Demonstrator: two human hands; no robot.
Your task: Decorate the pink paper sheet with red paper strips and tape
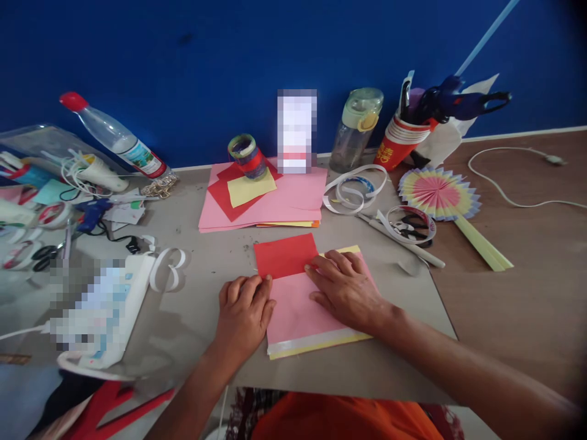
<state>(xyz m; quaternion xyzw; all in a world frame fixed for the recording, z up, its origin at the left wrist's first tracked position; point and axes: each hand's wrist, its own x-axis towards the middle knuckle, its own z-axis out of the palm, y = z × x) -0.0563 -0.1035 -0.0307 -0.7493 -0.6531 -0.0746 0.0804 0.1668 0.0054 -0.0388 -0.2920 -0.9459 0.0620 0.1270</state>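
In front of me lies a sheet of pink paper (298, 308) over a yellow sheet (316, 347), with a pale strip along its near edge. A red paper rectangle (287, 256) meets its far edge on the left. My left hand (245, 308) rests at the left edge, fingers slightly bent, thumb apart, and index fingertip at the red paper's near corner. My right hand (346, 290) lies over the pink paper's right side with its fingers spread. Its fingertips touch the red paper's right corner. Neither hand visibly grips anything.
Behind are stacked pink sheets (296, 205) bearing a tape roll (251, 160). A folded paper fan (438, 194), craft knife (413, 247) and white tape loop (380, 183) lie right. A bottle (348, 137) and red cup (397, 143) stand behind; a power strip (132, 305) sits left.
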